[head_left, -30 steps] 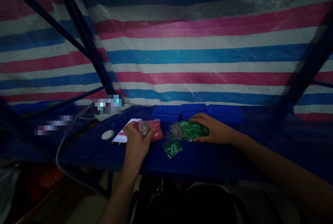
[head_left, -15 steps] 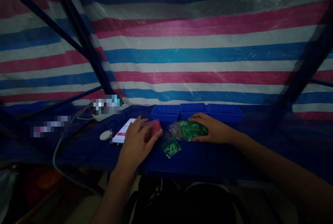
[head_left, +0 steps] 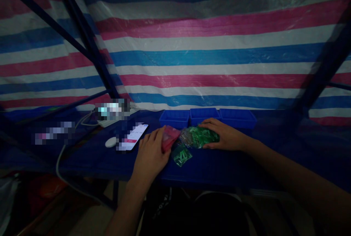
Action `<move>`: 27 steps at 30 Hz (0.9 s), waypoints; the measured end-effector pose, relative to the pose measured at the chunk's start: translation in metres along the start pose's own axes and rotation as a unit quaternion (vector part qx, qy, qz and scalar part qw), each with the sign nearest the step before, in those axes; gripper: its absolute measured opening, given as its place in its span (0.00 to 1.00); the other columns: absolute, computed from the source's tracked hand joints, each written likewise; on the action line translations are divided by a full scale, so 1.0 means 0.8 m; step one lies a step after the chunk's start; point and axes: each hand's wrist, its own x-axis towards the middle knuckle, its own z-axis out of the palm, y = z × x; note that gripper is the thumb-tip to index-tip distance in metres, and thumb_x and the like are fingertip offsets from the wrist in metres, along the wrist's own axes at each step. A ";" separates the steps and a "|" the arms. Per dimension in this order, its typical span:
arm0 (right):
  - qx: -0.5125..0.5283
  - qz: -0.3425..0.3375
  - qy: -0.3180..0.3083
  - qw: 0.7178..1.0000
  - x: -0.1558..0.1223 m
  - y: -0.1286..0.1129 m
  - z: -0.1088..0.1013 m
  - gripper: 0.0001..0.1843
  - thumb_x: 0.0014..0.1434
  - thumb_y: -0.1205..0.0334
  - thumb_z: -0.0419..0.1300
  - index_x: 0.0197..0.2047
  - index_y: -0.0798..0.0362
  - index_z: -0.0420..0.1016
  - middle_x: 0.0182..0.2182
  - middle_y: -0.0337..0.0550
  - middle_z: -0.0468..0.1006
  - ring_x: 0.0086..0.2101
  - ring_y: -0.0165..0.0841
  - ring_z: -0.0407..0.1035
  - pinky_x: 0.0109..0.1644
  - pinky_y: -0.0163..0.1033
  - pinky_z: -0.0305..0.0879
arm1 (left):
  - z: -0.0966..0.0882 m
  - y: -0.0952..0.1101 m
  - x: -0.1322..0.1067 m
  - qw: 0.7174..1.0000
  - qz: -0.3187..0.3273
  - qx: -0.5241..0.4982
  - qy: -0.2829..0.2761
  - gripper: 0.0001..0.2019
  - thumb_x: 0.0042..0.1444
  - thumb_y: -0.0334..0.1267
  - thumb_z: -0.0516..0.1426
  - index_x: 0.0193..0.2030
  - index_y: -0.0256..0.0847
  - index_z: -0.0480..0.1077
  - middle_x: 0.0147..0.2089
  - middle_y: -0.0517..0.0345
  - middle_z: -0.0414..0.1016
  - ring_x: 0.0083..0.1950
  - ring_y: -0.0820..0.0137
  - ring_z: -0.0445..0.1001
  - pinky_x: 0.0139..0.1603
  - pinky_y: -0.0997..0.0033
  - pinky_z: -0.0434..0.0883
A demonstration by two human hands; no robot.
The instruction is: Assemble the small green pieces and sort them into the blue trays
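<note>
My left hand (head_left: 152, 151) is closed on the pink plastic packets (head_left: 170, 137), with its fingers along their left side. On the right, my right hand (head_left: 230, 135) curves round the end of a pile of green plastic packets (head_left: 204, 136), fingers at the back and thumb at the front. Clear-looking packets with greyish contents (head_left: 187, 137) lie between the pink and the green ones. In front of them, a single small green packet (head_left: 182, 155) lies flat, with pale strip-like pieces inside.
Three blue bins (head_left: 204, 114) stand in a row at the back of the blue table (head_left: 208, 166). Left of my left hand lies a lit phone (head_left: 134, 137), beside a white round object (head_left: 111, 142). A power strip (head_left: 109, 119) with cables sits behind. Striped sheeting (head_left: 219, 57) hangs beyond.
My left hand has moved right and slightly nearer to me, bringing the pink packets right against the greyish ones. More of the phone now shows. My right hand has hardly moved.
</note>
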 end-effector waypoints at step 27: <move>-0.009 -0.013 0.016 1.000 0.003 0.001 0.005 0.40 0.57 0.39 0.68 0.67 0.44 0.67 0.60 0.52 0.70 0.59 0.48 0.67 0.67 0.57 0.65 | 0.019 0.067 -0.020 0.997 0.041 -0.064 -0.010 0.23 0.67 0.47 0.55 0.67 0.50 0.65 0.72 0.49 0.59 0.73 0.49 0.57 0.73 0.35 0.55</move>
